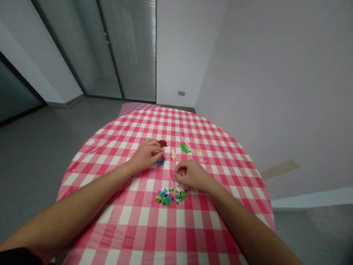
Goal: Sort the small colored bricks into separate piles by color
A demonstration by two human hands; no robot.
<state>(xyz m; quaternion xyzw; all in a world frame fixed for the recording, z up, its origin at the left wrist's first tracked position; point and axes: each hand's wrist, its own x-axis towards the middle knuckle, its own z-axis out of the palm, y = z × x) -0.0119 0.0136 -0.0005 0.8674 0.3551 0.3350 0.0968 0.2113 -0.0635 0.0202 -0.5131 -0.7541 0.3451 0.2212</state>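
Observation:
My left hand (146,154) is over the far middle of the table, thumb and forefinger tips drawn together. What they hold, if anything, is hidden. Just under its thumb lies a small pile of blue pieces (160,161), and dark brown pieces (162,143) lie beyond its fingers. Nearer to me, my right hand (193,174) is closed with curled fingers in a pinch. A tiny blue piece (174,180) shows right by its fingertips; whether it is gripped I cannot tell. Below that hand spreads a mixed heap of small plastic pieces (171,197), green, blue, brown and yellow.
A red-and-white checked cloth (138,228) covers the round table. Cream pieces (173,155) lie between the hands, with green pieces (185,148), yellow pieces (199,151) and pale pieces (203,160) farther right. A wall (275,92) stands close on the right.

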